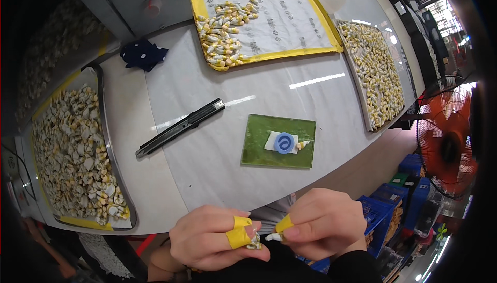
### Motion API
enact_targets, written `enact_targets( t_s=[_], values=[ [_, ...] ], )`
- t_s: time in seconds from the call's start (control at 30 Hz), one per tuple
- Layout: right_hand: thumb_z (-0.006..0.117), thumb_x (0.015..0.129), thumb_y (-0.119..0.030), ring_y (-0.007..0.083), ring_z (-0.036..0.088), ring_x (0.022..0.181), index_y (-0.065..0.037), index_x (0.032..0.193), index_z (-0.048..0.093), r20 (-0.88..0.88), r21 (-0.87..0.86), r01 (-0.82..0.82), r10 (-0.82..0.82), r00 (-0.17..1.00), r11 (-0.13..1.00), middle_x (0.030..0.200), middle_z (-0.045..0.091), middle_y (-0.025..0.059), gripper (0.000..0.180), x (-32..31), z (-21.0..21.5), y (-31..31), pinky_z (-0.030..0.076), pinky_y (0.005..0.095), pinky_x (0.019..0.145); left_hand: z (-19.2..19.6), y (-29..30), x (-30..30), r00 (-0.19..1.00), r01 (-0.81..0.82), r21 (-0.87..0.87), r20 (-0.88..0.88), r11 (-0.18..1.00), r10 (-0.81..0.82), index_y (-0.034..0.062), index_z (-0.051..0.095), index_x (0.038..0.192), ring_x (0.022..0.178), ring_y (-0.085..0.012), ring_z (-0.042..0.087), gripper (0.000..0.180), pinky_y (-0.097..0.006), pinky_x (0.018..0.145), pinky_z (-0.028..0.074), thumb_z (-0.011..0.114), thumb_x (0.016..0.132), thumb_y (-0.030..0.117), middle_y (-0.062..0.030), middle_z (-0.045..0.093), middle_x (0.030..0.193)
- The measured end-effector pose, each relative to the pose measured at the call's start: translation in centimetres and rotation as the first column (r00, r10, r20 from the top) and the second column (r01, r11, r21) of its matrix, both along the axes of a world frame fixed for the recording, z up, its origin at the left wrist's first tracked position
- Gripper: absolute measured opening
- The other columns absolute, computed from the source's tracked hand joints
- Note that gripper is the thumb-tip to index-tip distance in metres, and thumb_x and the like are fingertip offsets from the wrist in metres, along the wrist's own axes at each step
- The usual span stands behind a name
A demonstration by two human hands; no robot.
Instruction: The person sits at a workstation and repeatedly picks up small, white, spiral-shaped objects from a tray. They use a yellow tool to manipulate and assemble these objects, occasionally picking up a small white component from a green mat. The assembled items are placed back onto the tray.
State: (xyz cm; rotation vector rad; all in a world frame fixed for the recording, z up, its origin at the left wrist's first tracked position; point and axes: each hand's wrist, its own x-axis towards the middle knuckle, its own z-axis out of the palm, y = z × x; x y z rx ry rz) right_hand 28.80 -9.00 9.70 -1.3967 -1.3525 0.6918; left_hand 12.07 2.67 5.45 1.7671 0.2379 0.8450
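Both my hands are close together at the table's near edge, with yellow tape wrapped on their fingers. Between thumb and fingers, my left hand (204, 236) pinches a small white-and-yellow piece (254, 242). A small white piece (274, 237) pokes out from the pinch of my right hand (327, 221), a short gap from the other one. Just beyond them lies a green glass plate (251, 153), bearing a blue round cap (284, 142) on a white paper scrap, with one small yellow-and-white piece (303, 144) beside the cap.
A black utility knife (181, 126) lies left of the plate. Yellow-edged trays hold many small pieces: one left (135, 215), one at the back (290, 52). Another full tray (367, 122) stands right. A dark blue cloth (142, 55), blue crates (373, 215) and an orange fan (448, 138) surround them.
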Motion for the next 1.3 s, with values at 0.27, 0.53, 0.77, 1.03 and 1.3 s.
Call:
enact_targets(
  t_s=[0.27, 0.53, 0.77, 1.03, 1.3],
  values=[
    [0.076, 0.067, 0.004, 0.0238, 0.063, 0.059, -0.007, 0.084, 0.063, 0.055, 0.007, 0.043, -0.043, 0.998, 0.999, 0.074, 0.066, 0.0064, 0.024, -0.6, 0.3, 0.7, 0.052, 0.0312, 0.053, 0.5, 0.1, 0.4, 0.997, 0.072, 0.02, -0.028, 0.997, -0.071, 0.0026, 0.065, 0.091, 0.07, -0.0216, 0.067, 0.042, -0.029, 0.061, 0.057, 0.088, 0.06, 0.019, -0.0064, 0.067, 0.079],
    [0.073, 0.068, 0.008, 0.0248, 0.064, 0.061, -0.003, 0.078, 0.062, -0.002, 0.01, -0.034, 0.034, 0.999, 0.999, 0.076, 0.067, 0.01, 0.019, -0.5, 0.1, 1.3, 0.053, 0.0321, 0.055, 0.7, 0.5, 0.4, 0.998, 0.061, 0.091, 0.015, 0.994, -0.063, 0.0002, 0.063, 0.088, 0.07, -0.0236, 0.067, 0.039, -0.032, 0.064, 0.059, 0.087, 0.061, 0.015, -0.0092, 0.067, 0.08],
    [0.069, 0.072, 0.009, 0.0261, 0.064, 0.068, 0.0, 0.085, 0.064, -0.056, 0.091, -0.089, 0.095, 0.994, 0.992, 0.083, 0.067, 0.0131, 0.016, 0.2, -0.6, 0.9, 0.053, 0.0319, 0.059, 0.9, 0.8, 0.5, 0.987, 0.162, 0.118, -0.028, 0.98, -0.16, -0.0023, 0.062, 0.087, 0.071, -0.0242, 0.068, 0.037, -0.034, 0.067, 0.059, 0.086, 0.064, 0.015, -0.0129, 0.067, 0.081],
    [0.071, 0.071, -0.002, 0.0216, 0.063, 0.072, -0.002, 0.096, 0.068, 0.388, 0.178, 0.033, -0.101, 0.916, 0.984, 0.081, 0.066, 0.0078, 0.025, 4.6, 2.5, 0.6, 0.051, 0.0304, 0.062, 0.7, -0.6, 0.5, 0.994, 0.104, -0.233, 0.07, 0.967, -0.09, -0.0026, 0.061, 0.093, 0.064, -0.0287, 0.063, 0.034, -0.034, 0.06, 0.052, 0.082, 0.068, 0.01, -0.016, 0.065, 0.077],
    [0.066, 0.078, -0.008, 0.0287, 0.061, 0.09, -0.002, 0.101, 0.062, 0.868, -0.194, 0.327, 0.007, 0.496, 0.925, 0.096, 0.064, 0.014, 0.024, 19.3, 2.0, 5.9, 0.048, 0.038, 0.081, -1.3, -0.9, -0.5, 0.958, 0.263, -0.946, 0.232, 0.191, -0.17, -0.0019, 0.055, 0.096, 0.078, -0.0243, 0.068, 0.044, -0.04, 0.072, 0.058, 0.078, 0.075, 0.029, -0.0133, 0.065, 0.086]
  ],
)
